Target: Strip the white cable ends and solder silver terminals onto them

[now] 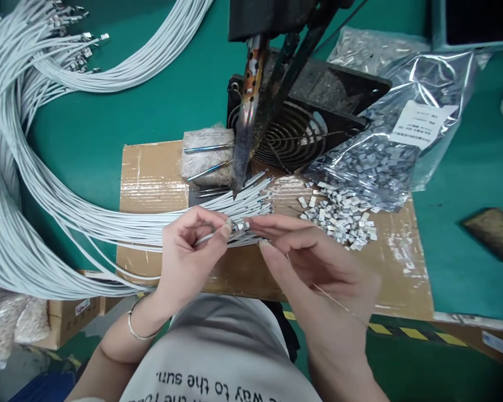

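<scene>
My left hand (195, 243) pinches a white cable (203, 239) between thumb and forefinger. At the cable's end, just past those fingertips, is a small metal terminal (242, 226). My right hand (318, 268) comes close from the other side, its forefinger tip by the terminal and its thumb a little lower. A thin solder wire (337, 302) runs through the curled right hand. Beneath both hands lies a bundle of white cables (146, 226), its ends fanned out on the cardboard (385, 279). The soldering iron's tip (237, 181) points down just above the hands.
Small metal-and-white pieces (343, 215) are heaped right of the cable ends, before a clear bag (427, 151) of similar parts. Behind the iron stands a black fan (291, 137). A wrapped block (207, 156) sits left of the iron. More cables (8, 139) fill the left side.
</scene>
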`<state>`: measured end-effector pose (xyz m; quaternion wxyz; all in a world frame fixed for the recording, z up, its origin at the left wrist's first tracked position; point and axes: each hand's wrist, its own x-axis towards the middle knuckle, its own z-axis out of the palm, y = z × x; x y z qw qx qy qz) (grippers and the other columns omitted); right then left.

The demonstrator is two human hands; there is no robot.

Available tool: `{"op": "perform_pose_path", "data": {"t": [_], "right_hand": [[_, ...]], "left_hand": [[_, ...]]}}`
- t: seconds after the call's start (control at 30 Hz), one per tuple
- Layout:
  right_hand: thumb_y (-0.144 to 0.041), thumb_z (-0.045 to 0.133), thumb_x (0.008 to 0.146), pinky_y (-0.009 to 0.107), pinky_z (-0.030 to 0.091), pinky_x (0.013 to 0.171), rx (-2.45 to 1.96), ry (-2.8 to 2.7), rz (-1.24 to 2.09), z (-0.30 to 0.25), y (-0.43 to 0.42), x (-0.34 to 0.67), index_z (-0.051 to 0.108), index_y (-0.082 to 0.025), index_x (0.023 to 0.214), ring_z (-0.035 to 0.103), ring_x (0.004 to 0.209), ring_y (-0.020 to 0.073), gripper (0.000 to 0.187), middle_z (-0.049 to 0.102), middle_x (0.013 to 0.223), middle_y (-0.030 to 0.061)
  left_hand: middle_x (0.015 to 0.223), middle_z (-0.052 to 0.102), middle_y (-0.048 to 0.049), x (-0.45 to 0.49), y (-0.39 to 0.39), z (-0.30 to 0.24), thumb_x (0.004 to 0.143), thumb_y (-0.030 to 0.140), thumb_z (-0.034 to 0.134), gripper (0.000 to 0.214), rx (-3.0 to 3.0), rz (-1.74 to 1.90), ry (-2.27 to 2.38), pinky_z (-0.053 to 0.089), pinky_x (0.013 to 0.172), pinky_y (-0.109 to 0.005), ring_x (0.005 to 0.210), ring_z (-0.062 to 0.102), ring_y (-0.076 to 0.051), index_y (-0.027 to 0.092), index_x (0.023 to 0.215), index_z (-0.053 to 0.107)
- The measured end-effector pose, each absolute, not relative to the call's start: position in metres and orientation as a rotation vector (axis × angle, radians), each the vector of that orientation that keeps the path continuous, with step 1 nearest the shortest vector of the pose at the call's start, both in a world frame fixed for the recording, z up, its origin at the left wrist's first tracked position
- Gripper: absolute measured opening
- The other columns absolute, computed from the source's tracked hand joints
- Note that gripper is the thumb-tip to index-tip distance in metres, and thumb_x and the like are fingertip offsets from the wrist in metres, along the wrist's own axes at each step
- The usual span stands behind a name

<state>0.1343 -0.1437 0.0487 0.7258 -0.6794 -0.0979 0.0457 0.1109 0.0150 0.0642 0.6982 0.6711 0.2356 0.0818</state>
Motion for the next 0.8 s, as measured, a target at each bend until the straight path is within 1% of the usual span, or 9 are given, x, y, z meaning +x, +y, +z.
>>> {"op": "perform_pose_path", "data": {"t": [0.07,0.13,0.2,0.3,0.4,0.53,0.7,0.8], "right_hand": [[-0.007,0.072,0.096,0.035,0.066,0.095,-1.498,-0.219,0.091,0.049,-0.140,0.134,0.069,-0.023,0.086,0.078,0.103,0.0201,0.019,0.081,0.113,0.0040],[-0.006,0.072,0.096,0.033,0.066,0.096,-1.500,-0.210,0.089,0.049,-0.137,0.134,0.070,-0.023,0.087,0.079,0.102,0.0190,0.019,0.081,0.113,0.0035],[-0.006,0.072,0.095,0.033,0.066,0.097,-1.493,-0.194,0.089,0.049,-0.134,0.136,0.070,-0.023,0.088,0.079,0.101,0.0188,0.018,0.081,0.114,0.0035],[-0.007,0.072,0.095,0.032,0.068,0.095,-1.469,-0.170,0.082,0.050,-0.131,0.138,0.070,-0.022,0.086,0.080,0.099,0.0186,0.018,0.082,0.112,0.0037],[-0.009,0.073,0.096,0.034,0.069,0.094,-1.478,-0.132,0.067,0.051,-0.129,0.140,0.069,-0.021,0.083,0.081,0.098,0.0199,0.018,0.082,0.109,0.0053],[-0.010,0.072,0.096,0.039,0.069,0.097,-1.480,-0.096,0.068,0.054,-0.125,0.142,0.068,-0.021,0.082,0.081,0.099,0.0222,0.018,0.082,0.111,0.0070],[-0.008,0.073,0.095,0.033,0.068,0.097,-1.452,-0.096,0.060,0.053,-0.121,0.146,0.068,-0.021,0.082,0.081,0.099,0.0188,0.019,0.082,0.111,0.0046],[-0.009,0.074,0.095,0.036,0.068,0.098,-1.453,-0.099,0.054,0.051,-0.119,0.148,0.069,-0.021,0.082,0.080,0.101,0.0199,0.018,0.082,0.112,0.0051]], "left_hand": [[0.079,0.073,-0.0024,0.113,0.015,0.064,0.083,0.016,0.079,0.011,1.497,0.196,0.523,0.033,0.049,-0.023,0.062,0.054,-0.011,0.020,0.074,0.074],[0.080,0.074,-0.0025,0.116,0.016,0.064,0.083,0.016,0.079,0.011,1.496,0.207,0.523,0.035,0.050,-0.023,0.065,0.057,-0.012,0.020,0.074,0.074],[0.080,0.074,-0.0022,0.118,0.016,0.063,0.084,0.016,0.079,0.012,1.494,0.218,0.521,0.036,0.050,-0.022,0.068,0.059,-0.012,0.021,0.074,0.074],[0.080,0.074,-0.0018,0.121,0.016,0.063,0.084,0.017,0.079,0.012,1.492,0.229,0.523,0.038,0.051,-0.022,0.071,0.061,-0.013,0.021,0.074,0.073],[0.081,0.075,-0.0019,0.122,0.016,0.064,0.085,0.016,0.078,0.013,1.498,0.243,0.527,0.037,0.051,-0.022,0.072,0.061,-0.013,0.021,0.074,0.073],[0.080,0.074,-0.0018,0.124,0.015,0.064,0.084,0.016,0.078,0.013,1.514,0.265,0.530,0.034,0.049,-0.022,0.070,0.061,-0.013,0.021,0.074,0.073],[0.082,0.076,-0.0021,0.127,0.015,0.065,0.084,0.015,0.078,0.012,1.525,0.292,0.537,0.032,0.047,-0.023,0.065,0.058,-0.012,0.021,0.074,0.073],[0.083,0.076,-0.0019,0.131,0.014,0.064,0.082,0.014,0.077,0.013,1.527,0.315,0.544,0.031,0.046,-0.024,0.061,0.056,-0.011,0.021,0.073,0.072]]}}
